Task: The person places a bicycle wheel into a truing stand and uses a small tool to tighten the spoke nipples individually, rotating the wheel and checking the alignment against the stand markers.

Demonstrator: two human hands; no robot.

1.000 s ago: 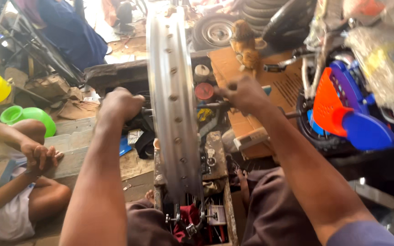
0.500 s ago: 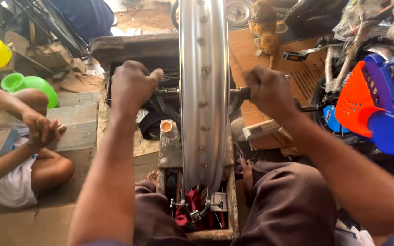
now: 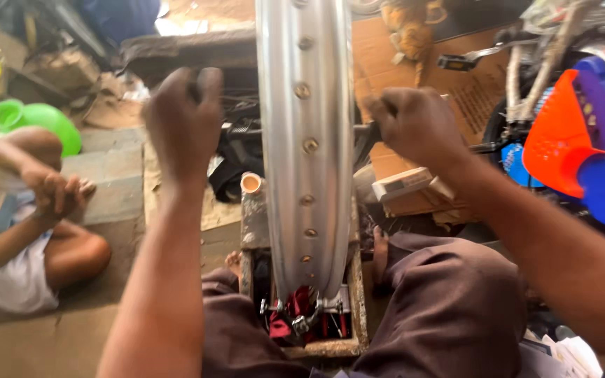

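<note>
A silver wheel rim point(image 3: 306, 147) with spoke holes stands upright, edge-on, between my arms. Its lower end sits in a small wooden box point(image 3: 355, 294) holding red metal parts between my knees. My left hand point(image 3: 183, 119) is closed in a fist on the left side of the rim, apparently on the dark axle bar. My right hand point(image 3: 414, 126) grips the dark bar point(image 3: 362, 133) sticking out on the right side. What the left fist holds is hidden behind it.
A person point(image 3: 29, 217) sits on the floor at left, hands clasped. Green plastic containers point(image 3: 33, 122) lie beyond them. Cardboard point(image 3: 456, 77) and an orange and blue plastic vehicle part point(image 3: 582, 147) crowd the right. A small capped bottle point(image 3: 251, 185) stands by the rim.
The view has drawn closer and the rim now fills the centre. Both hands stay clenched on either side of it, having shifted slightly lower in the frame.
</note>
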